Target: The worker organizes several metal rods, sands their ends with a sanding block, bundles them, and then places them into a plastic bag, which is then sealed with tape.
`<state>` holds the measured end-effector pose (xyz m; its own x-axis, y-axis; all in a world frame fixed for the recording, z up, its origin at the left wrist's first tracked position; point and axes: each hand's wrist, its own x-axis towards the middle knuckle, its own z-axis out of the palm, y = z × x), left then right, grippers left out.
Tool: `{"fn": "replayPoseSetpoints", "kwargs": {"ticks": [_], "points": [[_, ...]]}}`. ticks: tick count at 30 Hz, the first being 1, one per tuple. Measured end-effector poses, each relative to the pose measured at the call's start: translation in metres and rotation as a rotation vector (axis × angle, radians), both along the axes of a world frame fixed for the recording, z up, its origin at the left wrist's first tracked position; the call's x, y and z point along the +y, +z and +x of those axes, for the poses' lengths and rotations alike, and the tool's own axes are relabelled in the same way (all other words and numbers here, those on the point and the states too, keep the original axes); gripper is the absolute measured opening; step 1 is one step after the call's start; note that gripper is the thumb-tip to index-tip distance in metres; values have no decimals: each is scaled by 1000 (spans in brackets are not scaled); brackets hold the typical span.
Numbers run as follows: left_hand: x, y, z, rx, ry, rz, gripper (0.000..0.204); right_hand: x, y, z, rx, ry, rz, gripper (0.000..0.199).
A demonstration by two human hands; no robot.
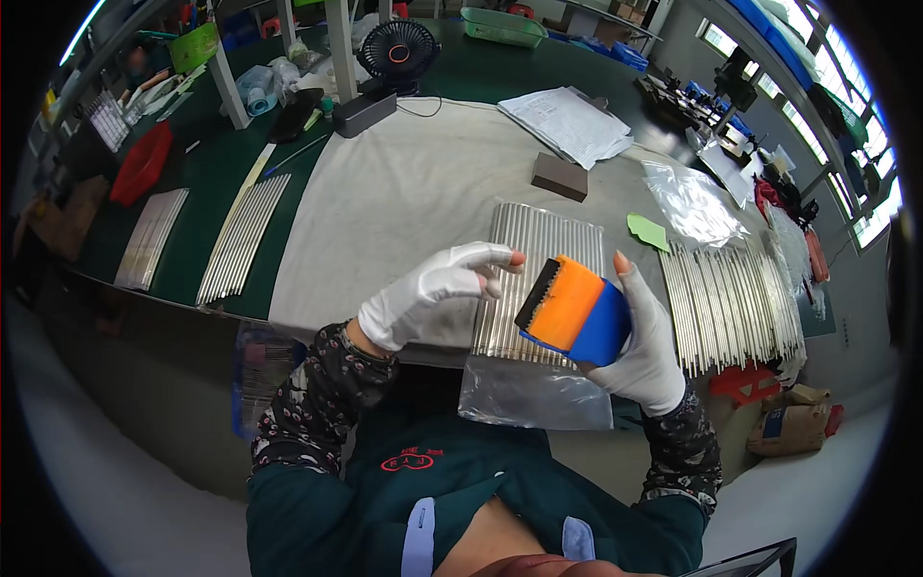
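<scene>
My right hand (646,356), in a white glove with bare fingertips, grips an orange and blue tape dispenser (577,313) with a black toothed edge facing left. It is held above a row of silver metal rods (538,229) lying side by side in a clear plastic bag (534,394), whose loose end hangs over the table's front edge. My left hand (437,288), gloved the same way, hovers left of the dispenser, near the rods' left side. Its fingers are bent but apart, with nothing seen between them.
More rods (726,308) lie loose at the right, below clear bags (692,202) and a green paper slip (648,232). A brown block (560,178), papers (567,125) and a black fan (399,56) stand farther back. Left are rod bundles (245,236) and a red tray (142,163).
</scene>
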<state>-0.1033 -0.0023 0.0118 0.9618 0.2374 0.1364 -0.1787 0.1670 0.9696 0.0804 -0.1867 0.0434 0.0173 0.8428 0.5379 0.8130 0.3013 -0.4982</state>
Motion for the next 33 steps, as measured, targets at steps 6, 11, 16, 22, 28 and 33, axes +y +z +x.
{"fn": "replayPoseSetpoints", "kwargs": {"ticks": [6, 11, 16, 22, 28, 33], "points": [[-18, 24, 3, 30, 165, 70, 50, -1, 15, -12, -390, -45, 123, 94], [-19, 20, 11, 6, 309, 106, 16, 1, 16, -12, -433, -63, 107, 89], [-11, 24, 12, 19, 474, 306, 15, -4, 29, -17, -566, -14, -48, 74], [35, 27, -7, 65, 738, 318, 16, -21, 37, 3, -590, -115, -23, 69], [90, 22, -57, 79, 952, 462, 18, -48, 26, 34, -710, -196, -7, 75], [100, 23, -66, 66, 975, 482, 17, -44, 30, 32, -136, -180, -53, 71]]}}
